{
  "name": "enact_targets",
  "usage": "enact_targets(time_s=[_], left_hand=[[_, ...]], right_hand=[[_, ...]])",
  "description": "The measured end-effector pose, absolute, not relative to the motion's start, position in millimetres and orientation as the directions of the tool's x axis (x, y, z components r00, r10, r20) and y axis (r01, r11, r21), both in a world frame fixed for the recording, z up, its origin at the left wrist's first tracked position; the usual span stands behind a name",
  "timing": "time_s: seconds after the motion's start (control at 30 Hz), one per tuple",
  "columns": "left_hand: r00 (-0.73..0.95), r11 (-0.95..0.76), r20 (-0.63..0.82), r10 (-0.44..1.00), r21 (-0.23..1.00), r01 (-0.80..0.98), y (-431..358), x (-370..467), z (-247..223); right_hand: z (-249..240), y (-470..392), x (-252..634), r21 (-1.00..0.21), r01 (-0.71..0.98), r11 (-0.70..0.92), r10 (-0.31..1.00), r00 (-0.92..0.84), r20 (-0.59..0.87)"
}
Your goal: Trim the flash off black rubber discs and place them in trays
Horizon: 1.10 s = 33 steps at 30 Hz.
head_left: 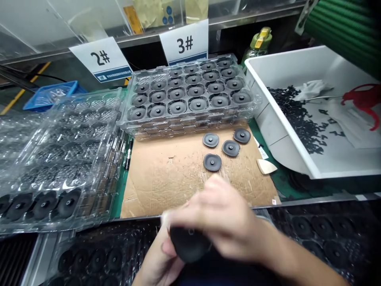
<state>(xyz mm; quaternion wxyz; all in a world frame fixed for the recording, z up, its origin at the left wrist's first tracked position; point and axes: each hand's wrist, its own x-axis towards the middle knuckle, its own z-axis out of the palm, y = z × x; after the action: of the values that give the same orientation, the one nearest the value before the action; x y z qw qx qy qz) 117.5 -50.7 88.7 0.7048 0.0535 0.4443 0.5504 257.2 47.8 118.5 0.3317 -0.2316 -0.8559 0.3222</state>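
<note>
Beyond the cardboard (pixel 157 178): clear tray (pixel 184 116), black discs (pixel 177 107). Right: white bin (pixel 276 121), black parts (pixel 311 135). On cardboard: four loose discs (pixel 231 148). Our left hand (pixel 159 256) grips one held disc (pixel 190 245); our right hand (pixel 222 216), blurred: cannot tell.

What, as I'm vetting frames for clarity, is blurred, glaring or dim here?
Head view: what looks like motion blur smears the right hand and softens the black disc by it; glare streaks the clear tray at left; the lower right tray sits in dimness; the cardboard is brighter and fairly sharp.
</note>
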Motion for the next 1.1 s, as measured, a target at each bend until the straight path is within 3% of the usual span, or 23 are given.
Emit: enact_targets(time_s=[0.1,0.17,0.27,0.37,0.47,0.53,0.6,0.67,0.8,0.9,1.0,1.1], left_hand=[[0.188,0.478,-0.55,0.813,0.447,-0.756,-39.4,108.1,85.5],[0.256,0.49,-0.514,0.819,0.393,-0.778,-35.7,101.6,84.2],[0.262,0.47,-0.49,0.831,0.37,-0.801,-34.9,96.6,83.4],[0.261,0.478,-0.507,0.821,0.363,-0.8,-34.7,97.4,82.6],[0.242,0.49,-0.545,0.803,0.371,-0.789,-33.9,101.7,80.9],[0.196,0.469,-0.565,0.802,0.392,-0.792,-33.6,105.1,79.4],[0.146,0.454,-0.594,0.791,0.411,-0.79,-33.9,107.3,78.5],[0.087,0.442,-0.628,0.773,0.435,-0.785,-35.0,107.2,78.8],[0.007,0.413,-0.63,0.777,0.501,-0.761,-38.7,104.4,80.3],[0.019,0.386,-0.58,0.814,0.518,-0.764,-39.1,104.4,78.0],[-0.035,0.344,-0.576,0.817,0.535,-0.772,-37.9,101.9,74.1],[-0.016,0.328,-0.576,0.818,0.488,-0.809,-37.6,94.4,72.0]], right_hand=[[84.9,57.6,278.3,-0.858,0.402,0.319,0.894,-0.429,0.132],[53.8,52.5,291.5,-0.838,0.507,0.202,0.932,-0.361,0.006],[11.3,33.4,303.9,-0.79,0.549,0.274,0.886,-0.464,-0.016],[2.9,23.4,308.6,-0.785,0.533,0.317,0.854,-0.52,-0.008],[38.9,29.3,305.6,-0.791,0.54,0.287,0.899,-0.437,0.028],[74.0,34.2,297.9,-0.805,0.481,0.347,0.91,-0.381,0.164],[103.0,36.1,287.3,-0.745,0.314,0.589,0.762,-0.523,0.382],[119.4,35.7,278.2,-0.7,0.22,0.679,0.63,-0.664,0.403],[124.6,35.0,270.2,-0.687,0.384,0.616,0.706,-0.655,0.267],[114.7,40.0,265.6,-0.79,0.231,0.568,0.711,-0.621,0.329],[86.5,48.4,264.7,-0.92,0.261,0.292,0.83,-0.547,0.108],[43.5,47.1,271.2,-0.915,0.372,0.154,0.883,-0.468,-0.042]])
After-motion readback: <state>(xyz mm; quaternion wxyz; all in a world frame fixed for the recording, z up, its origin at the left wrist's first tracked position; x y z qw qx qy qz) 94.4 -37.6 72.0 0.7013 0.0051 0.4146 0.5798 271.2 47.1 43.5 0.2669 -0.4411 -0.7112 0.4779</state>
